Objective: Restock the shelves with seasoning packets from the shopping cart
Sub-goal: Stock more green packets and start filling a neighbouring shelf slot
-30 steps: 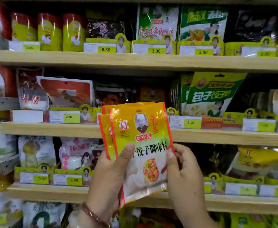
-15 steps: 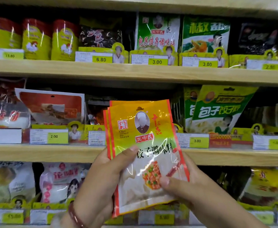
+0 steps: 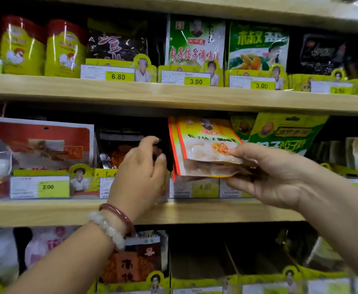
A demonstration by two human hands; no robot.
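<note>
Two or three yellow-and-orange seasoning packets (image 3: 203, 145) with a dumpling picture are pinched at their lower edge by my right hand (image 3: 275, 177). They lean top-first into the middle shelf (image 3: 216, 211), in the dark slot above the 4.00 price tag (image 3: 204, 187). My left hand (image 3: 140, 172), wearing two bracelets, is off the packets. It hovers with curled fingers at the slot's left side, against a dark packet (image 3: 114, 149), holding nothing that I can see.
Green packets (image 3: 284, 132) stand right of the slot, a red-and-white packet (image 3: 42, 143) to the far left. The upper shelf (image 3: 174, 94) carries yellow tins and more packets. Below, a dark compartment (image 3: 205, 257) sits between stocked boxes.
My left hand let go of the packets and moved to the slot's left side. My right hand carried them up and forward into the middle shelf, tilting them back.
</note>
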